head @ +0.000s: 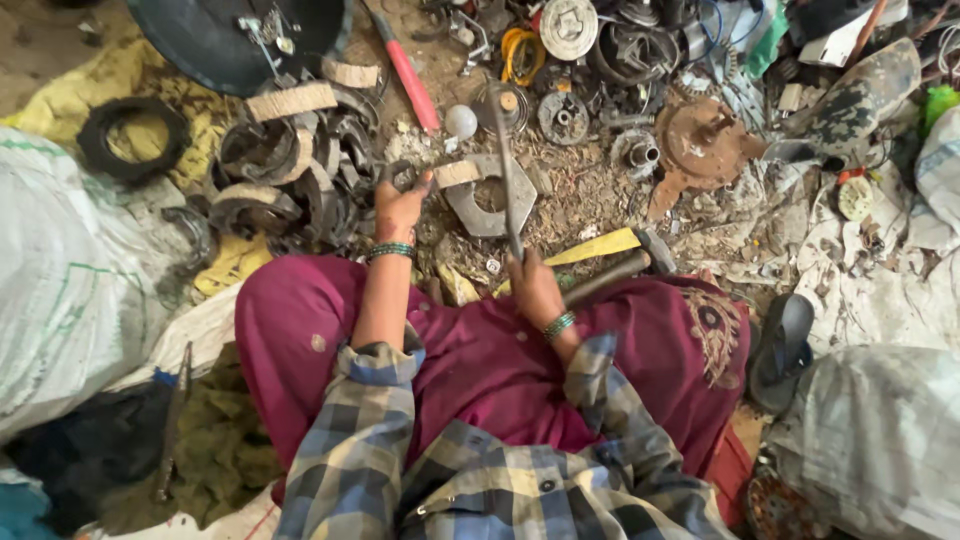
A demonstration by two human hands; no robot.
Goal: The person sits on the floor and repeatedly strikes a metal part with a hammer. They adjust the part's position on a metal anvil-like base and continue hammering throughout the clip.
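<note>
Curved brake shoe point(452, 174) pinched in left hand point(400, 207) fingers; right hand point(530, 285) grips rod point(505, 170).

red-handled tool point(410, 75) | rusty disc point(703, 145) | black rubber ring point(133, 138) | sandal point(783, 350) | white sack point(60, 280)

Maroon trousers point(480, 350) are being worn beneath a blue-and-cream checked shirt point(480, 480); green bangles point(391, 250) are being shown; a red-handled tool point(410, 80) is being displayed beside yellow cloth point(70, 100).

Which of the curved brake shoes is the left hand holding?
The one on the hexagonal metal plate, gripped by the left hand; its tan lining faces up. The other shoes lie piled further left.
</note>
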